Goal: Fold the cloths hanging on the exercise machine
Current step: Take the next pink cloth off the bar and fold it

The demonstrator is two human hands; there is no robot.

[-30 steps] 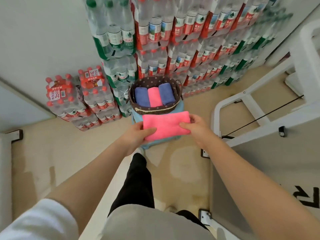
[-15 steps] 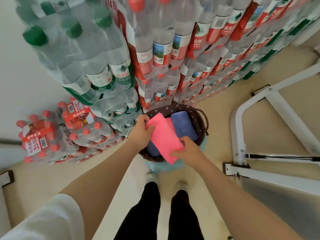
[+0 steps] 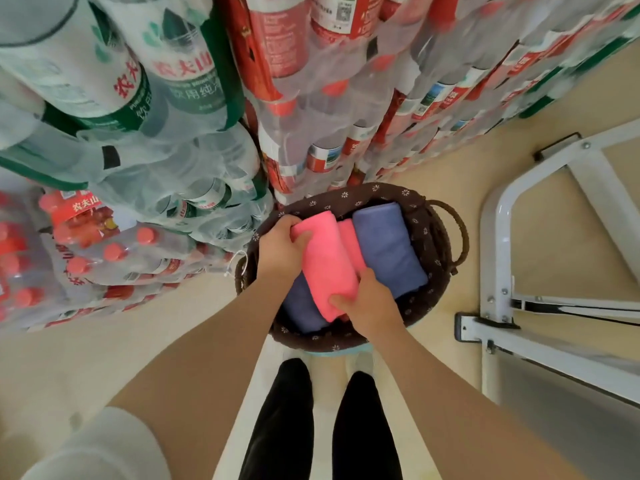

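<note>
Both hands, left hand and right hand, tight on a folded pink cloth over the brown basket

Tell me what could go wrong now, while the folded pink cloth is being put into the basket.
1. The pink cloth is held only at its two ends by the left hand and right hand, so its fold may open on release.
2. The basket already holds three cloths; pressing in a fourth may rumple the blue cloth beside it.
</note>
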